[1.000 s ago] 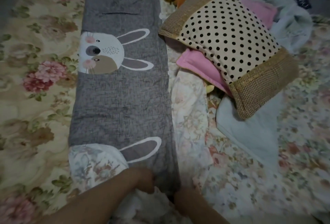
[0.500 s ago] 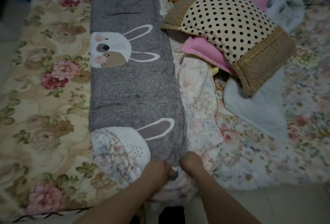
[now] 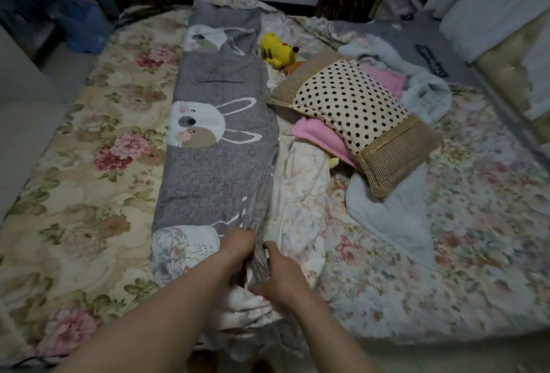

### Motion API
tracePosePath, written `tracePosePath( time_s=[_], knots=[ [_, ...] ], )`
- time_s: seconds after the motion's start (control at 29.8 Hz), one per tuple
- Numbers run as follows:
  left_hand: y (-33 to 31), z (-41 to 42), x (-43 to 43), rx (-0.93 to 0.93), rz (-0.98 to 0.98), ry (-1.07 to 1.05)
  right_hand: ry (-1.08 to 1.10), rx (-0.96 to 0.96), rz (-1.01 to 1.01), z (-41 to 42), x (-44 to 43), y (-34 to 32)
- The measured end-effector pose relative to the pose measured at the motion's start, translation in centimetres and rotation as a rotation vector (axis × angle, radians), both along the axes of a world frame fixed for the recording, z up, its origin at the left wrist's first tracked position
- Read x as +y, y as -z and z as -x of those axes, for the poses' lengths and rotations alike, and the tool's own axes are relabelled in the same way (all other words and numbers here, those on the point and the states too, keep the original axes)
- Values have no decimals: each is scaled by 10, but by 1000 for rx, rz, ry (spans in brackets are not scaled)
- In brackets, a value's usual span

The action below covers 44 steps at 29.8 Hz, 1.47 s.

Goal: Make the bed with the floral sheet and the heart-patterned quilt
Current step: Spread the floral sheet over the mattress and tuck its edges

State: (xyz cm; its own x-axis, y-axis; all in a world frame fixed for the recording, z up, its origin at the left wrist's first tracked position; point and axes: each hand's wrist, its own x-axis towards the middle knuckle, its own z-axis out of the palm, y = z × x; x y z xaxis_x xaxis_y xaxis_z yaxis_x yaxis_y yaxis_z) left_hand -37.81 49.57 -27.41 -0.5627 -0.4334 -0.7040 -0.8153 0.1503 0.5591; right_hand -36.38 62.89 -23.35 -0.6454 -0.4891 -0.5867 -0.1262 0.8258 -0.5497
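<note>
A long folded grey quilt with rabbit prints (image 3: 220,140) lies lengthwise down the middle of the bed. Its floral underside shows at the near end. My left hand (image 3: 238,246) and my right hand (image 3: 281,270) both grip the bunched near end of this quilt at the foot of the bed, close together. The floral sheet (image 3: 416,268) covers the right half of the bed. A beige quilted cover with large pink flowers (image 3: 80,194) shows on the left half. No heart pattern is visible.
A polka-dot pillow (image 3: 354,108) lies on a pink pillow (image 3: 321,139) right of the quilt. A light blue blanket (image 3: 393,218) spreads beneath them. A yellow plush toy (image 3: 278,50) sits near the far end. A padded headboard (image 3: 506,54) stands at right.
The view has pulled back and risen, so the whole bed shows. Both hands stay at the quilt's near end, which is now more bunched and lifted between them.
</note>
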Motion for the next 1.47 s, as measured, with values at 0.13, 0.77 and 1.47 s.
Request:
tracePosePath(
  time_s=[0.13,0.77,1.47],
  knots=[
    [-17,-3,8,32,-6,-30,21,-3,-182,-28,5,-1],
    [-92,21,-13,222,805,1433,385,259,119,-73,16,-39],
    [-97,32,-226,599,1035,2121,95,666,-43,-95,-162,-115]
  ],
)
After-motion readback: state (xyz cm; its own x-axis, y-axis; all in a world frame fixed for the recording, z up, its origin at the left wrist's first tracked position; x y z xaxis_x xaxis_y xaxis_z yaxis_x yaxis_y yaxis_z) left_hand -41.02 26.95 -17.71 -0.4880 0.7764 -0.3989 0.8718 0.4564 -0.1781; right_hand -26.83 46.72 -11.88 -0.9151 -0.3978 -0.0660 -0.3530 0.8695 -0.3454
